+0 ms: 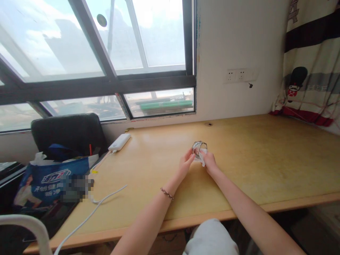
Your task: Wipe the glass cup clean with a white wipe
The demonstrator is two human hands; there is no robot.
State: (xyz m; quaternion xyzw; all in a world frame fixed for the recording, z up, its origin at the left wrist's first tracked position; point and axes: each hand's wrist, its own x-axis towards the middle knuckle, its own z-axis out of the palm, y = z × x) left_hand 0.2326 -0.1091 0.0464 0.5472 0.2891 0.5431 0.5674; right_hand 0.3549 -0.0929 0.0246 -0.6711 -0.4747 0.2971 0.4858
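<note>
A small clear glass [199, 146] sits tilted above the wooden desk [265, 166], held between both hands. My left hand [186, 162] grips its left side with the fingers curled round it. On the other side, my right hand [209, 160] pinches a white cloth or tissue [203, 158] against the glass. A thin bracelet [166, 193] circles my left wrist. What is inside the glass is too small to make out.
A white power bank [119, 142] lies at the desk's back left, its white cable [106, 198] trailing toward the front edge. A blue printed bag [50, 182] rests on a black chair [67, 132] at the left. Wall sockets [236, 75] and a curtain [310, 63] are at the right.
</note>
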